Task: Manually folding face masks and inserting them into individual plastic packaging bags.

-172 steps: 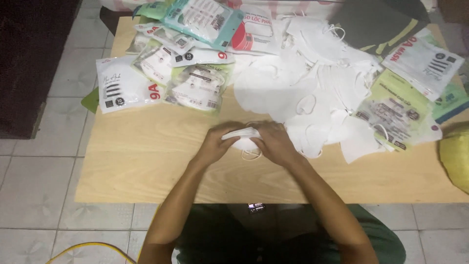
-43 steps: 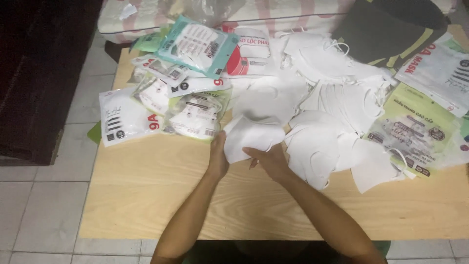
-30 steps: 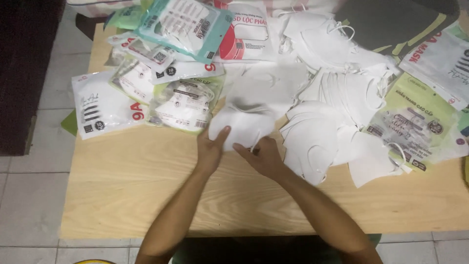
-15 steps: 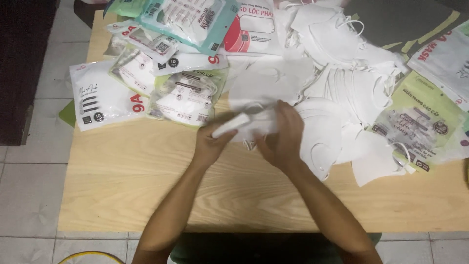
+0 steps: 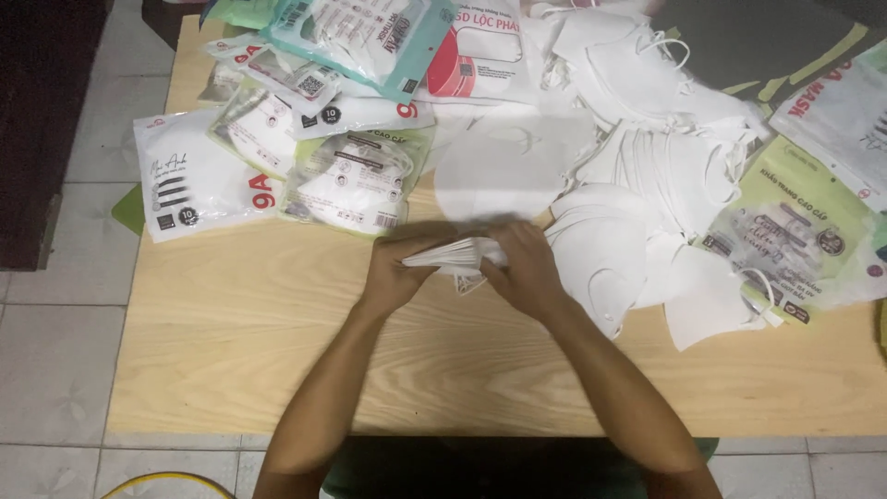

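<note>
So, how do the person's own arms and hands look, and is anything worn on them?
Both forearms are bare up to the bottom edge of the picture; no sleeves show. The left hand and the right hand wear no gloves. I see no watch, bracelet or ring, though the picture is slightly blurred at the fingers. A dark green garment shows near the bottom edge.

Pale wooden worktop (image 5: 231,351). Left hand (image 5: 397,268) and right hand (image 5: 527,268) grip one stack of folded white masks (image 5: 457,254) between them. Loose white masks (image 5: 647,185) heaped right; sealed mask packets (image 5: 351,180) lying left.
</note>
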